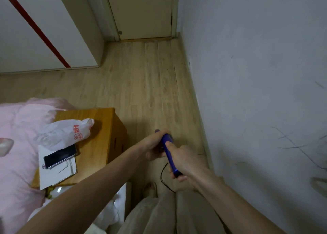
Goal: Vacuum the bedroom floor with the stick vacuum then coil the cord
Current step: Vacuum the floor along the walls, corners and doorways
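Observation:
A blue stick vacuum handle (167, 142) runs between my two hands above the wooden floor (146, 85). My left hand (154, 145) grips its upper end, fingers curled over the top. My right hand (182, 160) grips the lower part, with the handle's dark end poking out below my palm. A thin black cord (163, 178) hangs from beneath the hands and loops down toward my legs. The rest of the vacuum is hidden behind my hands and arms.
A wooden bedside cabinet (106, 127) stands to the left, carrying a white plastic bag (70, 131), a dark phone (60, 155) and paper. Pink bedding (17, 145) lies further left. A grey wall (256, 74) closes the right; a shut door (141, 12) is ahead.

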Motion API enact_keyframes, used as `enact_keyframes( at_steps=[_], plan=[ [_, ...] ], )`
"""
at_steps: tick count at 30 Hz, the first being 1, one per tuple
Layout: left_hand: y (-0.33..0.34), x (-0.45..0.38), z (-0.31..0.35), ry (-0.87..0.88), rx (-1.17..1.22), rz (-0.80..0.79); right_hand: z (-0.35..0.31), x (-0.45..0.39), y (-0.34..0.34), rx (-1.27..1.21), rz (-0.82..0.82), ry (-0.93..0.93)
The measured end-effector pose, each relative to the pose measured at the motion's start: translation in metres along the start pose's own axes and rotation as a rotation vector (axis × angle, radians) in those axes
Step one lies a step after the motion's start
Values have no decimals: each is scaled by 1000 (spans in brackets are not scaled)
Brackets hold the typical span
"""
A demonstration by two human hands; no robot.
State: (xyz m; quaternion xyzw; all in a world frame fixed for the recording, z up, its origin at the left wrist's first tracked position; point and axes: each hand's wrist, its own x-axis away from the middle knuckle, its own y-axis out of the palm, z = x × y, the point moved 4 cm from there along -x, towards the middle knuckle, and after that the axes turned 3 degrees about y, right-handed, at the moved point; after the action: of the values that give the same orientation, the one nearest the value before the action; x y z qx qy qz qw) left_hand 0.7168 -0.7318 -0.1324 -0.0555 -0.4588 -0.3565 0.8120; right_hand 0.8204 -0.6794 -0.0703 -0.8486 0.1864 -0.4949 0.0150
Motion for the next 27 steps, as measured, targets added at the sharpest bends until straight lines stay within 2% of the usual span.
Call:
enact_keyframes(
  at_steps=[5, 12, 17, 21, 27],
  plan=[
    [-16, -25, 10, -8, 2, 62, -5, -30, 12, -65, 13, -57],
    [-54, -84, 36, 23, -52, 126, -31, -104, 28, 51, 35, -60],
    [-81, -118, 47, 31, -107, 187, -39, -159, 46, 43, -2, 35],
    [-95, -137, 47, -10, -140, 188, -41, -181, 58, 41, -70, 132],
    [-106, -154, 48, -11, -117, 117, -41, -194, 58, 35, -65, 129]
  ],
)
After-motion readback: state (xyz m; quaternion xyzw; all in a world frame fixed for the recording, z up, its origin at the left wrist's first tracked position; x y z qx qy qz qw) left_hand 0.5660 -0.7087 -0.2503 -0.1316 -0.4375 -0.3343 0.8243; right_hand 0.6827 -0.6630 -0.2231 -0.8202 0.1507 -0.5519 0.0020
